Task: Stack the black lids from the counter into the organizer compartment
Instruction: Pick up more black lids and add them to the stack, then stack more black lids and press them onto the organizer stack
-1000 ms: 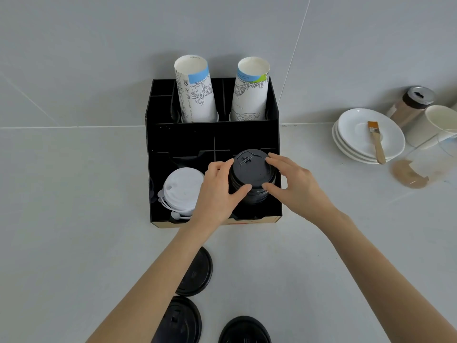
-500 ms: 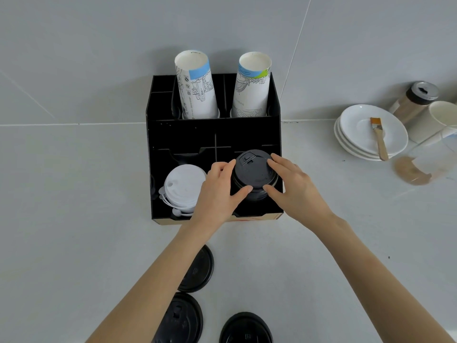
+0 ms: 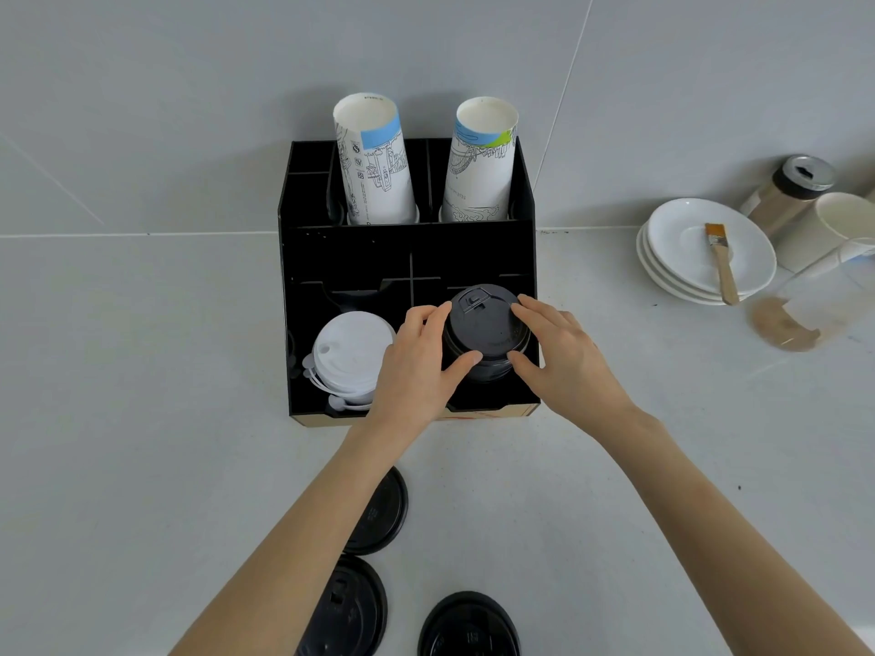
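A stack of black lids (image 3: 485, 331) stands in the front right compartment of the black organizer (image 3: 379, 258). My left hand (image 3: 416, 371) grips the stack's left side and my right hand (image 3: 563, 362) grips its right side, fingers curled round the top lids. Three loose black lids lie on the counter near me: one (image 3: 383, 508) partly under my left forearm, one (image 3: 348, 608) below it, and one (image 3: 468, 627) at the bottom middle.
White lids (image 3: 350, 352) fill the front left compartment. Two paper cup stacks (image 3: 374, 158) (image 3: 480, 158) stand at the organizer's back. At the right are stacked white saucers (image 3: 686, 267) with a brush (image 3: 722, 260), a shaker (image 3: 790, 191) and a white cup (image 3: 838, 224).
Both hands stay on the black lid stack; it has settled slightly lower into the compartment. The view has shifted a little.
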